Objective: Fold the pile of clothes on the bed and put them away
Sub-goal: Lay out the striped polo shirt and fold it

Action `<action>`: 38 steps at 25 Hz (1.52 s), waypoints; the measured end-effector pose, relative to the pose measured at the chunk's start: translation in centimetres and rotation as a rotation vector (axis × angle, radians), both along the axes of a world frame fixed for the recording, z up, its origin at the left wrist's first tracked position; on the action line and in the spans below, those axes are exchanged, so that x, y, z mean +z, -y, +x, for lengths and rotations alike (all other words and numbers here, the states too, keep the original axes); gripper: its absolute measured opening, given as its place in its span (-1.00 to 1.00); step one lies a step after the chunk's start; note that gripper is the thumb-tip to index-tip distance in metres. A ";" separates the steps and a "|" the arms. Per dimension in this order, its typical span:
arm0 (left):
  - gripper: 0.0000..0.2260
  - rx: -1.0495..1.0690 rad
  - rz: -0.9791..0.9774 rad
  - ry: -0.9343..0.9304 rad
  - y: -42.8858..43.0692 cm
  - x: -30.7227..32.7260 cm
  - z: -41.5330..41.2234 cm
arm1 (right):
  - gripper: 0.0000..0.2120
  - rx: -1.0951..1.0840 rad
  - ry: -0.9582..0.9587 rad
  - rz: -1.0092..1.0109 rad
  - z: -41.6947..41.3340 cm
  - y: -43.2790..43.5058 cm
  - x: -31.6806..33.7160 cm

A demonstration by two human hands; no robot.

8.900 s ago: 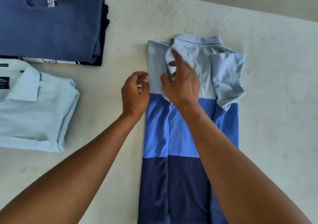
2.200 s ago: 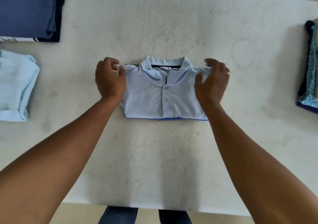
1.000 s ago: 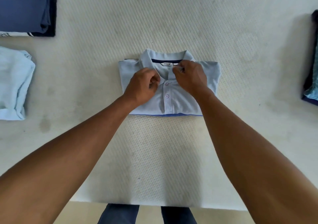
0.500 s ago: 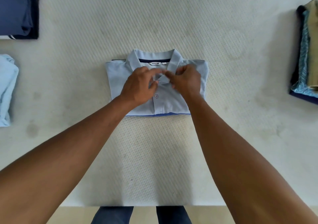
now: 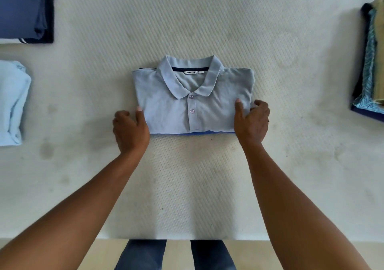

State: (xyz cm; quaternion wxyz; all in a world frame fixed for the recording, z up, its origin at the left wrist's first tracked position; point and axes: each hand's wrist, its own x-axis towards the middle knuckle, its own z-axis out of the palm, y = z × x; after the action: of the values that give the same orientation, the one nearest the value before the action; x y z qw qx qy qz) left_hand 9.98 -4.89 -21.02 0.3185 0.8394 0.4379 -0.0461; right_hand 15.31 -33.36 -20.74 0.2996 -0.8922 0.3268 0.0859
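Currently: left hand is pinching the folded polo shirt at its left edge, thumb on top | right hand is gripping the right edge likewise, probably for a level lift | shirt is lying mid-bed, collar up | navy stack and patterned stack are sitting well apart, likely destinations.

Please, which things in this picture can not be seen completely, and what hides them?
Head view:
- dark blue stack: cut by the top and left edges.
- pale blue shirt: cut by the left edge.
- patterned stack: cut by the right edge.
- polo shirt: lower layers hidden under its top fold.
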 end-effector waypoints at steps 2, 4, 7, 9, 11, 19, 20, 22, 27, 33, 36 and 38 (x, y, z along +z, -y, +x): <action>-0.57 0.035 -0.122 -0.019 0.9 -0.3 -1.5 | -0.43 0.025 -0.039 0.019 -1.4 -0.3 -0.5; -0.62 -0.019 -0.153 0.039 0.7 -0.4 -2.3 | -0.50 0.014 -0.009 0.082 -1.9 0.6 -1.0; -0.58 -0.039 -0.160 0.061 -1.0 -1.7 -2.2 | -0.55 -0.006 0.037 0.102 -1.6 2.4 -1.3; -0.46 0.053 -0.247 0.066 -1.7 -2.2 -1.5 | -0.58 0.000 0.035 0.074 -1.2 2.4 -1.0; -0.30 0.128 -0.346 0.060 -1.6 -1.8 -0.1 | -0.55 -0.025 0.041 0.109 -0.5 2.0 -0.6; -0.60 0.128 -0.684 0.018 -1.4 1.1 4.0 | -0.55 -0.047 -0.140 0.562 2.7 1.8 0.7; -0.63 0.121 -0.676 0.032 -1.7 1.6 3.6 | -0.56 -0.063 -0.145 0.593 2.0 1.5 1.2; -0.66 0.076 -0.644 0.032 -2.9 3.8 2.5 | -0.59 -0.009 -0.131 0.546 0.3 0.7 2.6; -0.69 0.002 -0.565 0.027 -7.7 11.3 -0.3 | -0.74 0.117 -0.151 0.512 -2.0 -3.6 8.0; -0.63 0.058 -0.456 0.248 -19.0 15.6 0.8 | -0.81 0.182 0.025 0.645 2.9 -15.0 12.1; -0.59 0.095 -0.388 0.314 -27.5 14.5 1.8 | -0.83 0.282 0.063 0.679 5.7 -23.8 11.0; -0.55 0.078 -0.363 0.304 -31.8 13.8 2.3 | -0.86 0.327 0.083 0.688 6.5 -28.4 10.7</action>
State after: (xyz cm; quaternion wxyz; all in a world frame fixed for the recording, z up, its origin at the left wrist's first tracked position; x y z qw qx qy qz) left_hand 12.27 26.88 -7.27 0.5281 0.7481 0.4016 0.0154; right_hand 21.85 -4.94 -10.07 0.5768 -0.7826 0.1197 0.2010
